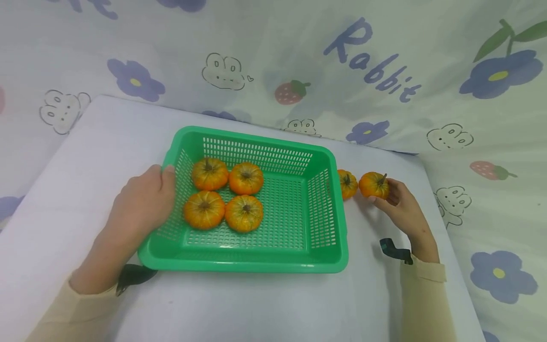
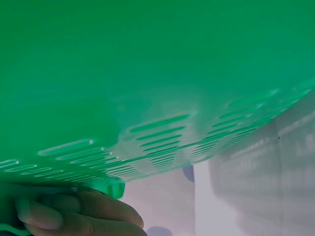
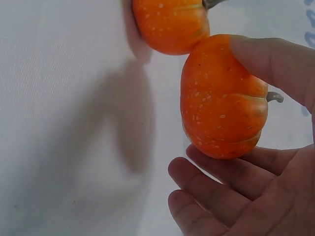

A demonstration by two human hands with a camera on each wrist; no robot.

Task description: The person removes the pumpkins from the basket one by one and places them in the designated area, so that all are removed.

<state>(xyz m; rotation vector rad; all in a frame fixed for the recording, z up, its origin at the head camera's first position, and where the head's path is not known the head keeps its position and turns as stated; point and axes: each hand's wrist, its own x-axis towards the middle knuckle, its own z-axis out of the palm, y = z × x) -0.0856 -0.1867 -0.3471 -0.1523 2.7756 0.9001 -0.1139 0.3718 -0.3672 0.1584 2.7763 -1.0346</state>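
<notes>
A green plastic basket (image 1: 278, 267) with slotted walls holds several small orange pumpkins (image 1: 244, 213) grouped at its left side. My left hand (image 1: 143, 199) grips the basket's left rim; in the left wrist view its fingers (image 2: 83, 214) curl beneath the rim, close against the slotted wall. To the right of the basket, my right hand (image 1: 401, 206) holds another small pumpkin (image 1: 373, 185) between thumb and fingers. In the right wrist view, that pumpkin's edge meets a second loose pumpkin (image 3: 172, 24), which sits close by the basket's right wall.
Everything is on a table with a white cover (image 1: 256, 308). Behind and to the right hangs a pale curtain (image 1: 265, 42) printed with rabbits, flowers and strawberries. Dark wrist-camera mounts stick out near the left cuff (image 1: 132, 275) and the right cuff (image 1: 427, 271).
</notes>
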